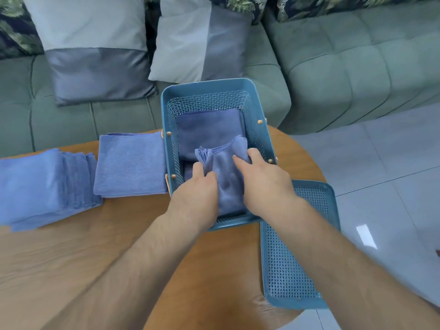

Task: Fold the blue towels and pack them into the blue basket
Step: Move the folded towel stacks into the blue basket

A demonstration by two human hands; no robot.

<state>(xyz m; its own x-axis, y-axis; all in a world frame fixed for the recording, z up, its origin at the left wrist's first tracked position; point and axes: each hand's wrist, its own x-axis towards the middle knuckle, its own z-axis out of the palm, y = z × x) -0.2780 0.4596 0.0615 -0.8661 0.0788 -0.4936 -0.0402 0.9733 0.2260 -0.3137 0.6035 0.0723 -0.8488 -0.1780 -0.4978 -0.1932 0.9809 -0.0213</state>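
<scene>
Blue basket point(207, 86) stands at the 12 o'clock edge of the counter point(100, 246). Inside, a flat towel point(209, 129) lies at its 12 o'clock end. A folded towel point(226, 175) sits at the 6 o'clock end, overlapping the flat one. Left hand point(200, 189): grip clamped on the folded towel's 9 o'clock edge. Right hand point(260, 183): grip curled over its 3 o'clock edge. At the basket's 9 o'clock, touching it, lies a spare towel point(131, 163), with a towel stack point(42, 184) beyond. A perforated lid point(285, 270) lies at 5 o'clock.
</scene>
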